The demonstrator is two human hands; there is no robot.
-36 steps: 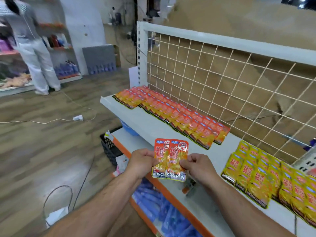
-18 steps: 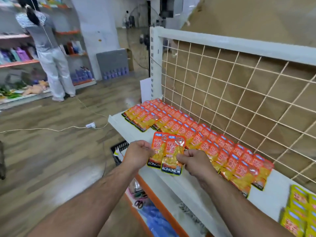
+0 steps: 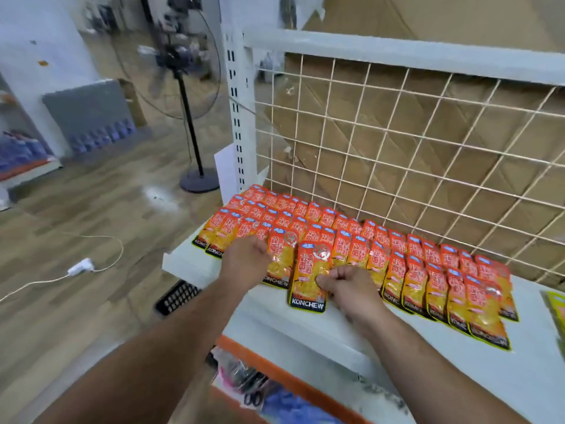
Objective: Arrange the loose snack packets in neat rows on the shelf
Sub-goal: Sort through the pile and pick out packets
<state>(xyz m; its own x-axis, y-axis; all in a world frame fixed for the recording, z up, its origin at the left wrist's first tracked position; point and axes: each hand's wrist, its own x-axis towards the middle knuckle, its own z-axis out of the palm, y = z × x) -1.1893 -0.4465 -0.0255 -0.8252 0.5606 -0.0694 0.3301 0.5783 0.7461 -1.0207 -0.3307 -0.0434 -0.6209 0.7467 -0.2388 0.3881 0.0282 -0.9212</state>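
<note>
Two orange-and-yellow snack packets lie flat on the white shelf (image 3: pixel 305 325) at the front of the rows. My left hand (image 3: pixel 244 261) holds the left packet (image 3: pixel 279 261) by its left edge. My right hand (image 3: pixel 348 284) pinches the right packet (image 3: pixel 308 276) at its right side; this one sticks out nearer the shelf's front edge. Behind and around them lie several rows of the same orange packets (image 3: pixel 428 270), overlapping like tiles and running from the left end to the right.
A white wire grid (image 3: pixel 397 142) backs the shelf, with cardboard behind it. A yellow packet (image 3: pixel 558 307) shows at the right edge. A lower shelf with an orange rim (image 3: pixel 275 368) holds mixed goods. A standing fan (image 3: pixel 189 123) and a floor cable (image 3: pixel 79 266) are to the left.
Both hands have carried the two packets forward and down from mid-air onto the shelf, into the gap in the front row. The view has swung left and closer to the shelf.
</note>
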